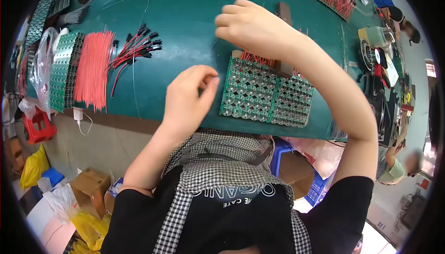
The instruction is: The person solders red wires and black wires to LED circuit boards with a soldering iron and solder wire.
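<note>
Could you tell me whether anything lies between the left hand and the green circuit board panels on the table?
Nothing visible does. The left hand hovers just left of the circuit board panels, fingertips pinched, with only bare green table between them. The right hand is above the panels' far edge, near the red wires there.

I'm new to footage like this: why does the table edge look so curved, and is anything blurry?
Head view: the fisheye lens bows the green table toward a dark round rim; lighting is even, shadows soft; the circuit board panels are sharp, the left hand slightly soft, and the person at the right edge blurred.
</note>
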Demonstrator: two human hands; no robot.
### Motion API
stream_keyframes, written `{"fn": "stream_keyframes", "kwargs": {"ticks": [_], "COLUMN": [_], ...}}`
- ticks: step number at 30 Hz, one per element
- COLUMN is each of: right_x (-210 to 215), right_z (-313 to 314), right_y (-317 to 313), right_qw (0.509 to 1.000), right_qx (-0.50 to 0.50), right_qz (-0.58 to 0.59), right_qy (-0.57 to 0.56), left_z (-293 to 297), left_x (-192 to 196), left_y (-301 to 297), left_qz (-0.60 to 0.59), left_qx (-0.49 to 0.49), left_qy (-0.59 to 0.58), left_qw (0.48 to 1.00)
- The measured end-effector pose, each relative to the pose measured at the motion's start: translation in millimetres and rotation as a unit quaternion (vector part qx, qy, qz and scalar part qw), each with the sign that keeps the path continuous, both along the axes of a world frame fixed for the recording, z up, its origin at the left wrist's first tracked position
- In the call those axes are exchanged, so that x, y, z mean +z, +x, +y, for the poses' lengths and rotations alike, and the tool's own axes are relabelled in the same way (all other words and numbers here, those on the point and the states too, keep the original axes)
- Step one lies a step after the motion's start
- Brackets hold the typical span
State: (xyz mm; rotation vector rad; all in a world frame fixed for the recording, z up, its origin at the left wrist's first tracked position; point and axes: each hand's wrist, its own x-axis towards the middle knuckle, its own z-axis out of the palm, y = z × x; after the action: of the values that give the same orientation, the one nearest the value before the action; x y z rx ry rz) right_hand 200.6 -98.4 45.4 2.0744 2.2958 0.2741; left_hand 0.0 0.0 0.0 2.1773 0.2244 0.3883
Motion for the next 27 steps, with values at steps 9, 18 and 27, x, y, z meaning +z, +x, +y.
{"fn": "stream_keyframes", "kwargs": {"ticks": [9, 18, 27], "right_x": [-15.2, -1.0, -3.9], "right_z": [36.6, 13.7, 8.5], "right_y": [13.8, 18.0, 18.3], "right_qw": [0.984, 0.979, 0.975], "right_qx": [0.136, 0.14, 0.137], "right_qz": [-0.019, 0.102, 0.143], "right_qy": [-0.115, -0.111, -0.101], "left_z": [28.7, 41.1, 49.0], "left_x": [6.6, 4.8, 6.3], "left_y": [33.1, 68.8, 80.7], "left_qz": [0.177, 0.242, 0.309], "left_qx": [0.037, -0.072, -0.143], "left_qy": [-0.229, -0.288, -0.351], "left_qw": [0.957, 0.924, 0.872]}}
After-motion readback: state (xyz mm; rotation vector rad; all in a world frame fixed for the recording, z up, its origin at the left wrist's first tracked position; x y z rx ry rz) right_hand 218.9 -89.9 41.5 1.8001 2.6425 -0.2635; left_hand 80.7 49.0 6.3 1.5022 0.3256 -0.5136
